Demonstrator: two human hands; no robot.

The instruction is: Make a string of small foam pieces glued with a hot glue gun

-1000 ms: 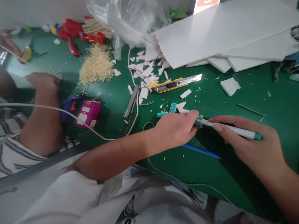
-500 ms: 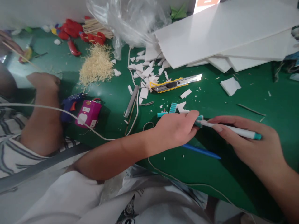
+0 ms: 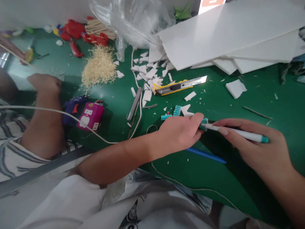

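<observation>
Right hand (image 3: 264, 149) pinches a white pen (image 3: 247, 135) between thumb and fingers, teal end toward the palm. Left hand (image 3: 182, 132) holds a small teal piece (image 3: 204, 124) in its fingertips, mostly hidden by them. Pen's narrow end meets the teal piece, just above the table; exact contact too small to tell.

Surface: green table (image 3: 114, 109), glossy, littered with white crumbs. Blue pen (image 3: 207, 156) lies just below the left hand, part covered by it. Ribbed teal strip (image 3: 177, 110) above the same hand, white scrap (image 3: 187, 110) just beside it. Further up, yellow cutter (image 3: 177, 86) lies flat, blade out, pointing right; heap of white offcuts (image 3: 150, 74) by its handle end, grey rod (image 3: 134, 104) left of that. Big white boards (image 3: 228, 35) overlap at upper right, clear plastic bag (image 3: 140, 25) next to them.

Left side: pile of pale shreds (image 3: 98, 68), thin sticks (image 3: 100, 28) and red items (image 3: 74, 29) behind it. Pink socket box (image 3: 90, 116) beside a blue glue gun (image 3: 73, 105), white cord (image 3: 59, 112) running across. Co-worker's arm (image 3: 45, 124) at far left, striped clothing (image 3: 14, 159). Grey wall (image 3: 35, 12) along the back
</observation>
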